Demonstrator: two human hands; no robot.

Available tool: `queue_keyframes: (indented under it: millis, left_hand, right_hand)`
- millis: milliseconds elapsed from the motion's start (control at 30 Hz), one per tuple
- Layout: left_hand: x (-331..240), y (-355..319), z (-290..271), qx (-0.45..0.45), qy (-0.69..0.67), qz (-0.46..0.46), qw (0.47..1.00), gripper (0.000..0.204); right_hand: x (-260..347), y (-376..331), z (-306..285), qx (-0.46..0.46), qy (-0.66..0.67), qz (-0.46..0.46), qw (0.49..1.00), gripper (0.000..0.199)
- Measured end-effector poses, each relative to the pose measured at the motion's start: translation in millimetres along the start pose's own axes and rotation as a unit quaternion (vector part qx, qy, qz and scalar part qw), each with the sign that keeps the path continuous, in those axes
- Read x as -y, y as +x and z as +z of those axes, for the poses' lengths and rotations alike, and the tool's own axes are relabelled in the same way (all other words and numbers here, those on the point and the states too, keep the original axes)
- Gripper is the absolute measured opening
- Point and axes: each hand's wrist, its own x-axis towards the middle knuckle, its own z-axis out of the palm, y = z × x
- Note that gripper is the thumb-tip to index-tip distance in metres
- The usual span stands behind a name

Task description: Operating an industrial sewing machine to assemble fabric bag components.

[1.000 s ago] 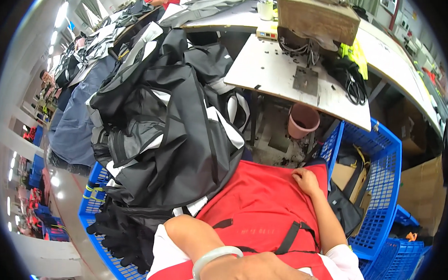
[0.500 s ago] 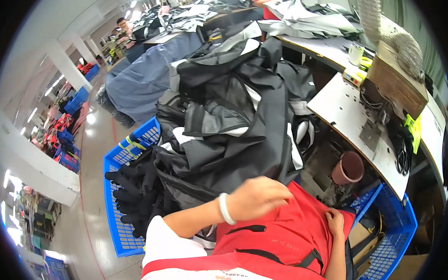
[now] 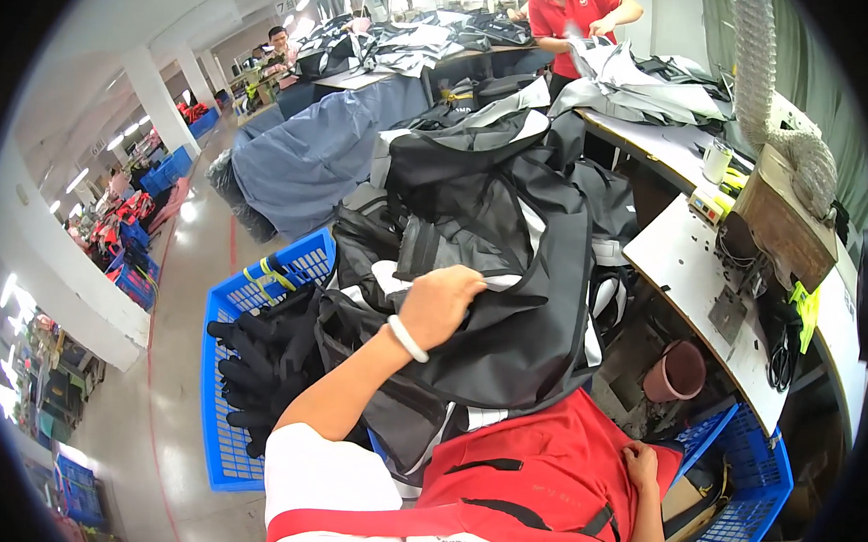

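Left hand: the left hand [image 3: 439,312], wearing a pale bangle [image 3: 408,339], is over the black fabric pile [image 3: 536,346] near the middle of the frame; half a second ago it was above the red apron [image 3: 561,467], and a second ago at the bottom edge of the frame.
Left fingers: bent and close together, tips by a white strip [image 3: 503,282] in the pile; whether they grip it I cannot tell.
Right hand: the right hand [image 3: 641,464] rests on the apron at lower right, as in both earlier frames.
Right fingers: curled together against the red cloth; whether they pinch it I cannot tell.
Black fabric pile: heaped from the centre toward the upper middle, white edges showing in its folds, with no clear change in its heap.
Left basket: a blue basket [image 3: 227,436] at lower left of centre, dark cloth pieces [image 3: 273,361] bunched inside.
Right side: a white-topped table [image 3: 678,251] carries a brown box [image 3: 790,217] joined to a ribbed hose [image 3: 758,77]; a reddish bucket [image 3: 675,371] stands below.
Co-worker: a person in a red shirt [image 3: 567,22], at top right of centre, handles pale sheets [image 3: 641,87]; more of this person shows than before, the view having swung.
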Motion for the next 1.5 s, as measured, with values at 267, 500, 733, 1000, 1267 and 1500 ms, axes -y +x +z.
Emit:
queue_keyframes:
  millis: [267, 500, 733, 1000, 1267, 1500]
  left_hand:
    - [48.4, 82.3, 4.8, 0.017, 0.129, 0.044, 0.991, 0.036]
    - [175.8, 185.0, 3.5, 0.023, 0.464, -0.001, 0.885, 0.033]
    - [152.3, 154.7, -5.1, 0.082, 0.225, 0.032, 0.970, 0.011]
    - [-10.6, 68.3, -76.3, 0.205, 0.100, 0.154, 0.961, 0.011]
    - [-82.4, -34.4, -5.5, 0.519, -0.308, 0.058, 0.795, 0.012]
    - [-120.8, -111.5, 155.4, 0.522, -0.420, 0.080, 0.738, 0.012]
  right_hand:
    - [-6.0, -10.2, 1.1, -0.018, -0.010, -0.029, 0.999, 0.016]
    - [-7.9, -0.2, 14.2, -0.012, -0.013, -0.024, 1.000, 0.018]
    - [3.5, 1.9, 9.1, -0.018, -0.025, 0.004, 1.000, 0.016]
    - [108.4, 83.5, -75.4, -0.100, 0.210, -0.139, 0.963, 0.008]
    - [383.9, 168.2, -189.3, -0.070, 0.398, -0.291, 0.867, 0.034]
    - [502.8, 198.6, -128.3, -0.047, 0.312, -0.180, 0.932, 0.059]
